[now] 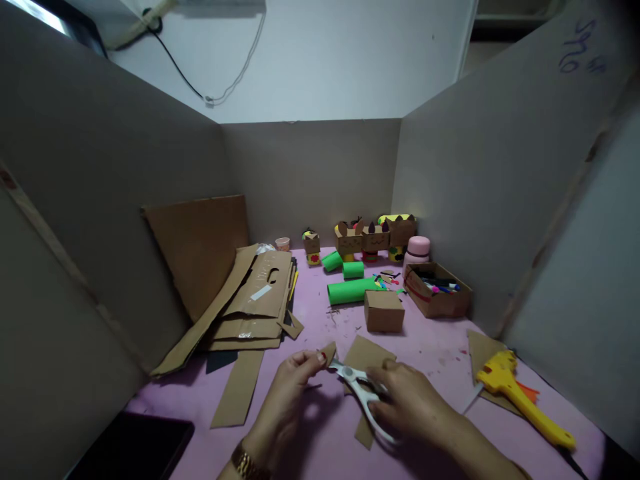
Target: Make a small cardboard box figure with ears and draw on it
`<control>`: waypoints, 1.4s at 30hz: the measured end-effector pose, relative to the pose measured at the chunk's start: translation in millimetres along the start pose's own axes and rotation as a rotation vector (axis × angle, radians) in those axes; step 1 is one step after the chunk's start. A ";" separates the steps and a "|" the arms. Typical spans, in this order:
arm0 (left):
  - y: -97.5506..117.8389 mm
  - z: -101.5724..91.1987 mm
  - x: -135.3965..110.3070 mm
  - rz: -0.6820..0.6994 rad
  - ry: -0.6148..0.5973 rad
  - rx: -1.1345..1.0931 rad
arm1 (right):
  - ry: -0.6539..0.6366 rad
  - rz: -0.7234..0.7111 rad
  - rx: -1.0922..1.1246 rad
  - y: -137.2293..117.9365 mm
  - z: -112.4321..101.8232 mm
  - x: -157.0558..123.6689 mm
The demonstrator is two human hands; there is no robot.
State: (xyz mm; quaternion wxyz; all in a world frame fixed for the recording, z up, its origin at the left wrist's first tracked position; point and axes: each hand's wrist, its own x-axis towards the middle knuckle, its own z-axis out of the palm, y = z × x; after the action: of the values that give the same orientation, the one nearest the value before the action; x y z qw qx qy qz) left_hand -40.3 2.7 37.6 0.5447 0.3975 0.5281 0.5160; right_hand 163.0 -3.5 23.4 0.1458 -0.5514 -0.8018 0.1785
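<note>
My left hand (293,393) pinches a small brown cardboard piece (329,351) between thumb and fingers, low in the middle of the view. My right hand (410,403) grips white-handled scissors (361,390), whose blades point left at the small piece. A larger brown cardboard sheet (367,353) lies on the pink tabletop (320,320) just behind the scissors. A gold watch band shows on my left wrist.
A stack of cardboard sheets (250,303) leans at the left. Green paper tubes (350,290), a small cardboard box (383,311), cardboard figures (375,237), a pink bottle (417,252) and a box of markers (437,288) stand behind. A yellow glue gun (520,393) lies at right. Grey partition walls enclose the table.
</note>
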 end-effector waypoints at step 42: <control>-28.7 24.9 35.6 -0.016 -0.409 -0.320 | 0.068 0.314 1.580 -3.3 20.2 32.3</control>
State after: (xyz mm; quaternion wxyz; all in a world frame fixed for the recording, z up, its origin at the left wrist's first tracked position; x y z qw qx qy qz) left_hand -14.9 36.1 6.8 0.7002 0.3983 0.3215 0.4977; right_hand 140.2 23.2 8.0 0.4901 -0.3968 -0.3467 0.6944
